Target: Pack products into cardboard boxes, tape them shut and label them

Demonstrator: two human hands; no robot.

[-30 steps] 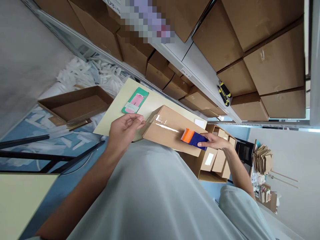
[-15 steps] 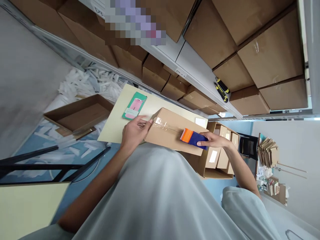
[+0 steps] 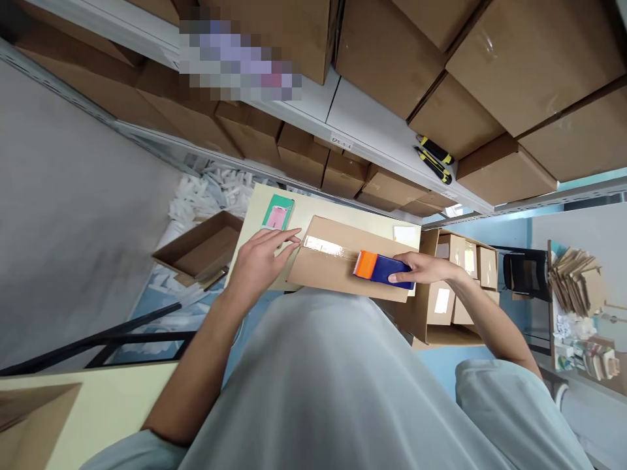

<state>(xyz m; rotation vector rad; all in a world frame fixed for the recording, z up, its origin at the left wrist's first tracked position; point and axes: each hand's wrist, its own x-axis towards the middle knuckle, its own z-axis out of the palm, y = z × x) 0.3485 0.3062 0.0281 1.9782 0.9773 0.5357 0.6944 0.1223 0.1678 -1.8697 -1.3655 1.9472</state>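
A closed brown cardboard box [image 3: 337, 274] lies on a pale yellow table [image 3: 313, 207] in front of me, with a strip of clear tape [image 3: 326, 247] along its top seam. My right hand [image 3: 425, 267] grips a blue and orange tape dispenser [image 3: 379, 267] that rests on the box's right half. My left hand [image 3: 262, 261] lies on the box's left end, fingers stretched out and pressing the tape's end down.
A green and pink card [image 3: 277, 214] lies on the table's far left. An open shallow carton [image 3: 203, 248] sits left of the table. An open carton of small boxes [image 3: 453, 287] stands at right. Shelves of brown boxes [image 3: 441, 78] rise ahead, with yellow-black cutters [image 3: 434, 158] on one shelf edge.
My left hand has slid from the box's left edge onto its top, flattening over the tape end. The view has swung; my right hand stays on the dispenser.
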